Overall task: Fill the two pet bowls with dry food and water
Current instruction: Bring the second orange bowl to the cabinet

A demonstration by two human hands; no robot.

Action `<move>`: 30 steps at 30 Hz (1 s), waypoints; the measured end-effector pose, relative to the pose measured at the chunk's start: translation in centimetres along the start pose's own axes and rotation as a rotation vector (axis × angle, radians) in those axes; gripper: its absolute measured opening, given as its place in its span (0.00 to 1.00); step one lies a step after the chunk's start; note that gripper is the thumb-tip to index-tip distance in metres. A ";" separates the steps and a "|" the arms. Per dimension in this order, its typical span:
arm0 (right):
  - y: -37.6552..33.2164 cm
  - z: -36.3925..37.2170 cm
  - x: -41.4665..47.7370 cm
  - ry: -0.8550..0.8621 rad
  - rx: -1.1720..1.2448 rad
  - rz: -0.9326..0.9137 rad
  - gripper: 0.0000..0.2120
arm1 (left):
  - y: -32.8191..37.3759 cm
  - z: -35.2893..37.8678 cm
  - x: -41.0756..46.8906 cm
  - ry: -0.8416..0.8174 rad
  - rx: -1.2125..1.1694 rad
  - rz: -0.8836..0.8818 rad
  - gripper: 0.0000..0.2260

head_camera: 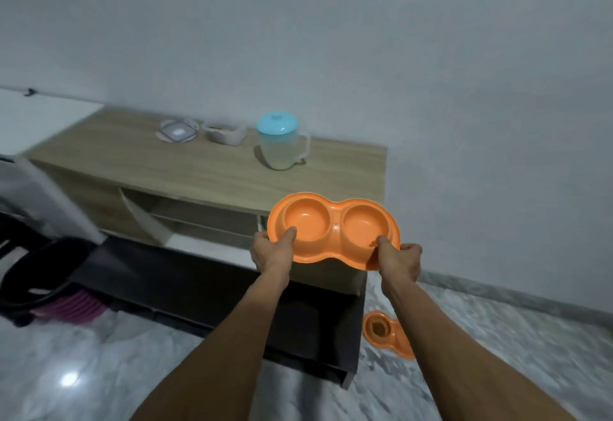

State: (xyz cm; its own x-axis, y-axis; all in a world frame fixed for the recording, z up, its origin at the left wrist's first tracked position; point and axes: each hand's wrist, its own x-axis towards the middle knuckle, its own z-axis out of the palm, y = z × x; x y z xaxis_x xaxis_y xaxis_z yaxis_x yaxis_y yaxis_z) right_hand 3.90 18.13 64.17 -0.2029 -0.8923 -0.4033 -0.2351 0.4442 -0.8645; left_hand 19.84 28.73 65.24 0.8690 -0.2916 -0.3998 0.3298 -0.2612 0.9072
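Observation:
An orange double pet bowl (pixel 333 231) hangs in the air in front of a wooden cabinet, both cups empty. My left hand (pixel 272 251) grips its left rim with the thumb inside the left cup. My right hand (pixel 399 261) grips the right rim. A clear water jug with a blue lid (pixel 280 141) stands on the wooden cabinet top (pixel 166 161). Beside it sit a small white food container (pixel 224 132) and its loose lid (pixel 177 131). A second orange double bowl (pixel 386 332) lies on the floor, with brown food in one cup.
A low dark cabinet (pixel 232 301) stands in front of the wooden one. A dark chair (pixel 36 274) and pink items (pixel 71 307) are at the left. The floor is grey marble (pixel 481 354); a plain wall runs behind.

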 end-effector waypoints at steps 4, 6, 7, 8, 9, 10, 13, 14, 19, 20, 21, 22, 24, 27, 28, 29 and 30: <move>-1.9 7.1 -2.8 -0.082 -0.018 -0.052 0.21 | 2.5 -5.2 5.5 0.074 -0.002 0.023 0.20; -2.7 10.7 -4.0 -0.122 -0.008 -0.060 0.21 | 3.5 -7.4 8.3 0.110 -0.003 0.030 0.20; -3.1 12.5 -4.4 -0.140 -0.006 -0.061 0.21 | 3.9 -8.3 9.8 0.128 -0.006 0.035 0.20; -3.5 14.4 -4.8 -0.156 -0.006 -0.060 0.21 | 4.4 -9.1 11.4 0.142 -0.009 0.035 0.20; -4.0 16.3 -5.0 -0.169 -0.009 -0.061 0.22 | 5.0 -9.7 13.0 0.153 -0.014 0.036 0.20; -4.4 18.2 -5.2 -0.184 -0.014 -0.065 0.22 | 5.6 -10.3 14.6 0.159 -0.017 0.041 0.20; -5.9 23.5 -5.4 -0.213 -0.045 -0.065 0.23 | 7.3 -11.8 19.1 0.187 -0.018 0.033 0.21; -6.4 25.1 -5.6 -0.216 -0.065 -0.061 0.23 | 7.9 -12.4 20.5 0.196 -0.012 0.023 0.21; -8.8 32.2 -5.7 -0.242 -0.135 -0.048 0.26 | 10.4 -14.1 27.2 0.219 0.014 0.034 0.25; -9.1 33.4 -5.7 -0.240 -0.144 -0.041 0.26 | 10.8 -14.3 28.4 0.222 0.034 0.041 0.24; -9.3 34.6 -5.6 -0.237 -0.150 -0.037 0.26 | 11.0 -14.5 29.5 0.225 0.049 0.045 0.23; -9.5 35.7 -5.6 -0.231 -0.156 -0.036 0.27 | 11.2 -14.6 30.7 0.222 0.054 0.047 0.22; -9.9 37.9 -5.5 -0.215 -0.167 -0.027 0.27 | 11.6 -14.9 33.2 0.209 0.064 0.043 0.21; -9.9 40.8 -5.5 -0.184 -0.181 -0.003 0.28 | 12.1 -15.3 37.0 0.173 0.129 0.018 0.21; -9.8 41.6 -5.5 -0.168 -0.179 0.009 0.28 | 12.1 -15.3 38.4 0.156 0.160 0.011 0.21; -9.8 42.6 -5.5 -0.151 -0.176 0.021 0.28 | 12.3 -15.4 39.8 0.140 0.191 0.009 0.21; -9.8 43.5 -5.6 -0.132 -0.169 0.031 0.28 | 12.5 -15.4 41.2 0.124 0.219 0.005 0.22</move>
State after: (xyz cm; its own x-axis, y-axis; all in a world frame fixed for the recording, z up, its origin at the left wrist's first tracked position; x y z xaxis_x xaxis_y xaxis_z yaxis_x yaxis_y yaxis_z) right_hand 48.73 15.26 61.90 -0.0889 -0.8757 -0.4746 -0.3893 0.4691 -0.7927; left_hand 65.46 27.62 62.13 0.9133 -0.1818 -0.3645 0.2496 -0.4576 0.8534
